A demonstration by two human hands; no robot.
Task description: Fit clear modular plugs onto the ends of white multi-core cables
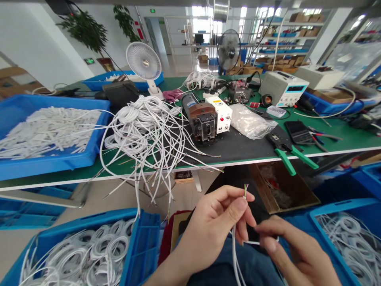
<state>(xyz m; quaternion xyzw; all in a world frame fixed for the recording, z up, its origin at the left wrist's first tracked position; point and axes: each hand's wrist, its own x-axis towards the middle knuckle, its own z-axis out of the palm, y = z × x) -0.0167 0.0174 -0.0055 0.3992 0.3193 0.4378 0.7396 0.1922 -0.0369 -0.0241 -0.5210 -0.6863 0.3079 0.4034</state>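
White insulation covers the thin cable (235,246) pinched near its stripped end between the thumb and forefinger of the left hand (217,226), so that the short coloured cores (245,190) stand up clear of the fingertips, seemingly held that way to keep them in plain sight; the cores look yellow, green and reddish, though they are too small to tell apart with certainty. Below the grip the cable hangs down over the lap, low and centre in the view, in front of the bench edge. The right hand (291,250) sits just beside it with fingertips closed lightly on a short white stretch of the same cable, steadying it. Beyond, a tangle of white cable coils (143,123) spills off the green bench (342,139), its loose ends trailing toward a blue crate (143,242) of coiled cables at the left. A small crimping machine (205,117) stands on a black mat, with green-handled pliers (285,153) near the bench edge.
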